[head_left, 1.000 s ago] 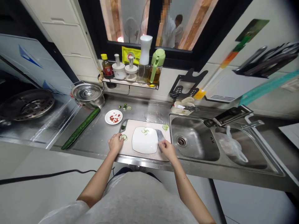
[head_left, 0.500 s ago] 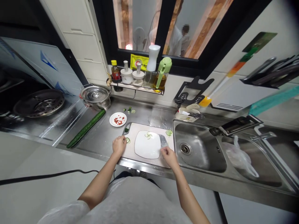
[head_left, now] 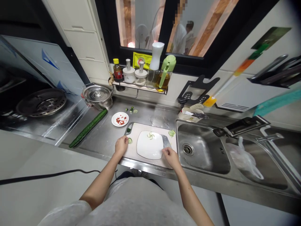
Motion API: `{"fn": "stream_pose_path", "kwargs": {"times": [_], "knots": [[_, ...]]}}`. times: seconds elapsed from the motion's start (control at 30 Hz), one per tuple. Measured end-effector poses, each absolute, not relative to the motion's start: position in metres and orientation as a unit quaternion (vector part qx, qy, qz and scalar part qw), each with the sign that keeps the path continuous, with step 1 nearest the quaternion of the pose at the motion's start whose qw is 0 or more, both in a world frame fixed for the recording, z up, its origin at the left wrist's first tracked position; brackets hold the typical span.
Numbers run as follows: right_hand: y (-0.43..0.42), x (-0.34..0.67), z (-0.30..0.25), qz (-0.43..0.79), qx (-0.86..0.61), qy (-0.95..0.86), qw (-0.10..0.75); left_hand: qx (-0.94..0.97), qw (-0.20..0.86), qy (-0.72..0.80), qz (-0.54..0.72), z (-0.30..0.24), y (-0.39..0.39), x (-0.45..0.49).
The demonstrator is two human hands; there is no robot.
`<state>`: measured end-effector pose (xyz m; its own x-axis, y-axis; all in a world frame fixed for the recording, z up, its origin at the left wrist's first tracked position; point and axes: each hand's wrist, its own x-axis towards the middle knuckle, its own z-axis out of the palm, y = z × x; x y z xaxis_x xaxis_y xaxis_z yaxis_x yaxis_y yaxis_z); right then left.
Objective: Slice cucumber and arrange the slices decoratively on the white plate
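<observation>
My left hand (head_left: pixel 121 145) is at the left side of the cutting board (head_left: pixel 131 153), fingers closed, right beside some thin cucumber slices (head_left: pixel 130 141). Whatever its fingertips hold, if anything, is too small to make out. At the right edge of a white square plate (head_left: pixel 147 147) is my right hand (head_left: pixel 170 156), thumb and fingers pinched together; I cannot tell what is in them. Several curved cucumber pieces (head_left: pixel 150 135) lie near the plate's far edge. A grey knife blade (head_left: pixel 167 141) lies flat on the board to the plate's right. More slices (head_left: pixel 171 133) rest at the board's far right corner.
A whole cucumber (head_left: pixel 89 128) and a small plate of red bits (head_left: pixel 120 119) lie to the left. Behind are a lidded steel pot (head_left: pixel 97 94), cucumber ends (head_left: pixel 131 109) and a seasoning shelf (head_left: pixel 141 87). A sink (head_left: pixel 203 157) adjoins the board's right. A person shows through the window.
The camera view has shifted slightly, moving the scene a little rightward. Both hands stay at nearly the same spots on the board, with only small finger movement.
</observation>
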<state>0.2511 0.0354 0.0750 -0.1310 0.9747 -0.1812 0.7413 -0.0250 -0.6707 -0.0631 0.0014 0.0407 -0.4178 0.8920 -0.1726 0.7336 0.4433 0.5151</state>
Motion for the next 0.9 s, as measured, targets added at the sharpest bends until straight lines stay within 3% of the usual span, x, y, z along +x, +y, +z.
{"fn": "stream_pose_path", "kwargs": {"times": [0.17,0.53,0.7,0.9], "knots": [[0.037,0.249,0.076,0.339,-0.629,-0.678,0.172,0.486,0.234,0.817,0.205,0.034,0.001,-0.067],[0.042,0.183,0.093,0.384,-0.562,-0.714,0.162,0.264,0.497,0.677,0.474,0.045,0.001,-0.065],[0.044,0.146,0.097,0.403,-0.509,-0.734,0.2,0.254,0.589,0.593,0.486,0.072,-0.006,-0.049],[0.04,0.138,0.097,0.427,-0.463,-0.737,0.247,0.317,0.612,0.551,0.47,0.086,-0.009,-0.025]]}}
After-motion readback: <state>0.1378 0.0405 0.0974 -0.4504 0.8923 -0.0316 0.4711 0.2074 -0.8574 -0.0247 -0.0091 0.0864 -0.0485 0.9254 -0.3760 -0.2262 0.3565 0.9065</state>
